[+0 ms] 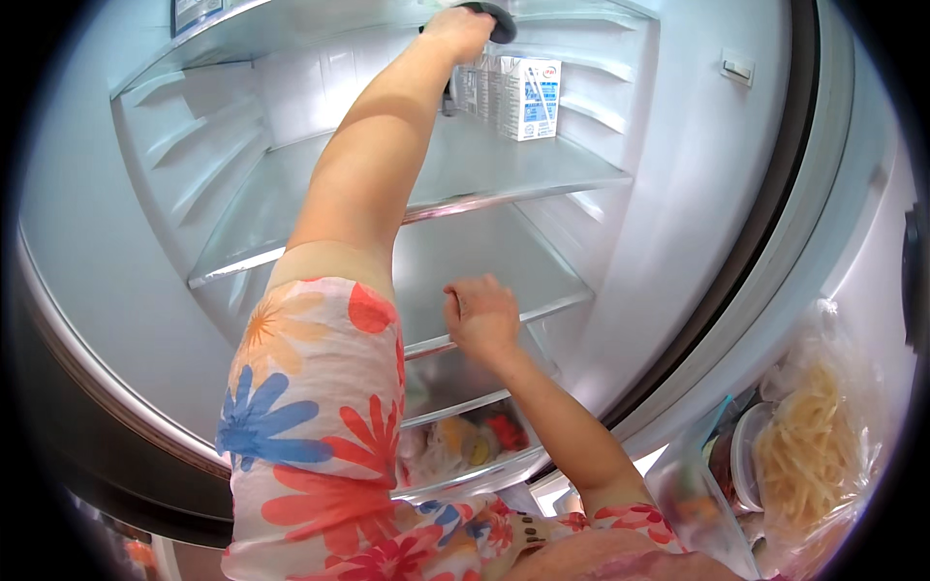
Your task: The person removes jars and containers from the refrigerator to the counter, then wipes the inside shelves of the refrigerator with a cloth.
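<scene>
High in the refrigerator, my left hand (459,33) is closed around a dark grey object with a rounded end (498,23). My fingers and the top of the picture hide much of it, so its exact kind is unclear. Just below and to the right, a white and blue drink carton (532,98) stands on the glass shelf (472,160), with more cartons behind it. My right hand (483,316) hovers before the front edge of the lower glass shelf (556,305). Its fingers are loosely curled, and nothing shows in them.
Below the shelves, a transparent drawer (501,468) contains bagged food. The door bin (697,486) at right holds a round lidded tub (748,457) and a plastic bag of pale strips (814,443). A light switch (737,69) sits on the right inner wall.
</scene>
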Motion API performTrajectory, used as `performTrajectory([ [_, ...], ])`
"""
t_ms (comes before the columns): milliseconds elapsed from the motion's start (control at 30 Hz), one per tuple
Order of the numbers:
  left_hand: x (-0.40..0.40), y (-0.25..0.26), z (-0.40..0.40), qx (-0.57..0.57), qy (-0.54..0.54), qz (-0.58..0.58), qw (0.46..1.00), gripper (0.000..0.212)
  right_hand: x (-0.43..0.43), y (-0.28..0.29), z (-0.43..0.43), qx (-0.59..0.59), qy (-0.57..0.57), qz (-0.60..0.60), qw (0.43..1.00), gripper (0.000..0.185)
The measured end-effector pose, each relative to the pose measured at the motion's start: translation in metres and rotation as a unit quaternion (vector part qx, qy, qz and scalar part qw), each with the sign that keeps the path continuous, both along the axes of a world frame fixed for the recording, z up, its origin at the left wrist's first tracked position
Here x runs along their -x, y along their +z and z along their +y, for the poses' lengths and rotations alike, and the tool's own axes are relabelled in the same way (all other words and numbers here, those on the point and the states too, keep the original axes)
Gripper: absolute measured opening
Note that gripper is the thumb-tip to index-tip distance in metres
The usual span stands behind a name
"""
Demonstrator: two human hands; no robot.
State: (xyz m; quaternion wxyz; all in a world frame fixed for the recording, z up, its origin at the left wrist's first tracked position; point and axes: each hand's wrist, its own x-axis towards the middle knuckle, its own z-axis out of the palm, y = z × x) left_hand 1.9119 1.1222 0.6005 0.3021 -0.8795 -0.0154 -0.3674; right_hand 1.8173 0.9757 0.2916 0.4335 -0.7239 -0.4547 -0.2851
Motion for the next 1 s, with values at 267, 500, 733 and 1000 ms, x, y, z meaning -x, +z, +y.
performTrajectory([
  [267,0.002,-0.004,-0.021,0.184,0.079,-0.014,0.98,0.034,-0.013,0.001,0.002,0.02,0.009,0.027,0.999,0.012],
  [500,0.0,-0.014,-0.1,0.234,-0.165,-0.016,0.958,0.02,-0.021,-0.001,0.005,0.02,-0.004,0.026,0.999,0.01],
  [733,0.019,-0.022,-0.145,0.159,-0.254,-0.052,0.952,0.018,-0.026,0.004,0.001,0.038,-0.003,0.026,0.999,0.009],
  [1000,-0.03,-0.017,-0.028,0.121,-0.153,-0.071,0.978,0.032,-0.035,-0.002,0.01,0.012,0.022,0.021,0.999,0.009],
])
